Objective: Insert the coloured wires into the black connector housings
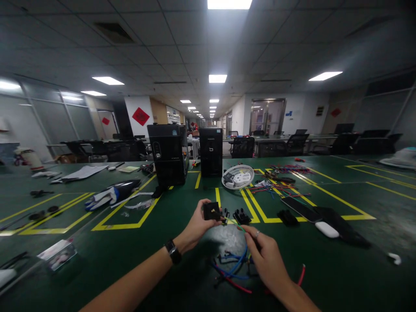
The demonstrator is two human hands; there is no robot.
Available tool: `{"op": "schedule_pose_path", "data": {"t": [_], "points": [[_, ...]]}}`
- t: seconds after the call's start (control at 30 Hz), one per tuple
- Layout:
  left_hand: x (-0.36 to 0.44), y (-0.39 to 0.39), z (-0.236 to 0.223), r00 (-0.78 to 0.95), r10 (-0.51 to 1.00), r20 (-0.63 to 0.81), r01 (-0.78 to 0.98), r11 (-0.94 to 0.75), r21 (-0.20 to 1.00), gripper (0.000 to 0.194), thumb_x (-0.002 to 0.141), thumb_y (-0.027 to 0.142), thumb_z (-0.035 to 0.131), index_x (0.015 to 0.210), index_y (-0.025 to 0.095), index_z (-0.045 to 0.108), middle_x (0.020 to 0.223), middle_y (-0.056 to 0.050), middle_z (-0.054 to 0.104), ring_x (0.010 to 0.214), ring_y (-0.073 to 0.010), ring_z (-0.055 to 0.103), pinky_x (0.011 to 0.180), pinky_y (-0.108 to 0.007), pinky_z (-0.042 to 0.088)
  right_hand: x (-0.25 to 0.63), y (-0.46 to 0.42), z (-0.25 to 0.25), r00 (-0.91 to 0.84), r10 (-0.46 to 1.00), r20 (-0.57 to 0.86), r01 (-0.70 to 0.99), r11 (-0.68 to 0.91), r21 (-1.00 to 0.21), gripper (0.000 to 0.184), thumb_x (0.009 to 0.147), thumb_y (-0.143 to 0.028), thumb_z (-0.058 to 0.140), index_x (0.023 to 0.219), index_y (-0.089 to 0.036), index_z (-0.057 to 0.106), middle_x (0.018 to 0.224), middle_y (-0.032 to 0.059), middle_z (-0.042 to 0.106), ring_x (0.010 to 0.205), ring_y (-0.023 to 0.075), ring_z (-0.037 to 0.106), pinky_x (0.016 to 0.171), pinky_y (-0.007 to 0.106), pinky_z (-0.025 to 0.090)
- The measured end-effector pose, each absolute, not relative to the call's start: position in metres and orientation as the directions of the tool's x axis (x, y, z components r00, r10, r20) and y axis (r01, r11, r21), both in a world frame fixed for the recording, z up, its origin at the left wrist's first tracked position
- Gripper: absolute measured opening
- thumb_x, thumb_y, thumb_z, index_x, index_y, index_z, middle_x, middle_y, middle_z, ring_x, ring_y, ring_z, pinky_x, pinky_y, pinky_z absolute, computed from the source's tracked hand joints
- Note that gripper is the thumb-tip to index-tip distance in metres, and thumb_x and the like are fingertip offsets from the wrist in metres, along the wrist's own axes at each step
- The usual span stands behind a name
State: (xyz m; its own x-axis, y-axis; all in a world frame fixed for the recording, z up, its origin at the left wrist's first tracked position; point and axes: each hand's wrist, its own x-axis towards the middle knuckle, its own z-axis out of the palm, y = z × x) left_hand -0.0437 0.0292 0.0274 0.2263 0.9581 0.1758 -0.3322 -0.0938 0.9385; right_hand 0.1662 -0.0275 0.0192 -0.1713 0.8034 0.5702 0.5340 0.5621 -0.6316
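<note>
The left forearm [139,279] and the right forearm [297,299] of this person are both bare, as far as they can be seen. Around the left wrist [178,250] there is a watch [175,255]. It is black, with rounded corners and a dark glass that shines a little; what the glass shows is too small to read. Its strap [168,244] is also black and rather wide. The right hand [268,253] wears a thin ring [258,234] of silver colour; on which finger exactly, I cannot tell.
</note>
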Motion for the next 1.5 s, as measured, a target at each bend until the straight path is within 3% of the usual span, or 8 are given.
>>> {"op": "schedule_pose_path", "data": {"t": [0.27,0.87,1.13,1.5], "points": [[-0.038,0.032,0.017,0.218,0.968,0.128,-0.358,-0.043,0.933,0.066,0.061,-0.001,0.066,0.117,0.022,0.039,0.105,-0.007,0.062,0.084,-0.0171,0.066,0.075,-0.03,0.051,0.167,-0.027,0.013,-0.26,0.648,0.716,0.554,0.708,-0.439,0.032,0.092,-0.018,0.045,0.119,-0.018,0.062,0.11,0.0094,0.07,0.1,0.0205,0.067,0.087,0.031,0.054],[-0.039,0.034,0.012,0.26,0.962,0.084,-0.479,0.053,0.876,0.062,0.066,0.0,0.056,0.12,0.023,0.036,0.108,-0.008,0.062,0.088,-0.0175,0.064,0.077,-0.032,0.049,0.163,-0.03,0.016,-0.377,0.675,0.635,0.523,0.721,-0.455,0.037,0.092,-0.015,0.044,0.127,-0.019,0.057,0.115,0.0097,0.068,0.104,0.0197,0.066,0.089,0.031,0.054],[-0.036,0.028,0.017,0.274,0.959,0.069,-0.546,0.096,0.832,0.038,0.076,0.018,0.059,0.112,0.02,0.045,0.102,-0.009,0.063,0.082,-0.0183,0.065,0.08,-0.038,0.049,0.16,-0.034,0.017,-0.389,0.686,0.615,0.509,0.716,-0.478,0.037,0.093,-0.018,0.044,0.126,-0.021,0.058,0.112,0.0089,0.07,0.1,0.0206,0.067,0.086,0.032,0.055],[-0.032,0.024,0.02,0.233,0.973,0.001,-0.607,0.144,0.781,0.034,0.078,0.011,0.051,0.11,0.019,0.043,0.095,-0.008,0.065,0.081,-0.0189,0.068,0.085,-0.039,0.049,0.161,-0.032,0.013,-0.382,0.685,0.621,0.527,0.713,-0.462,0.038,0.093,-0.017,0.043,0.128,-0.02,0.056,0.113,0.0093,0.069,0.102,0.0199,0.066,0.088,0.032,0.054]]}}
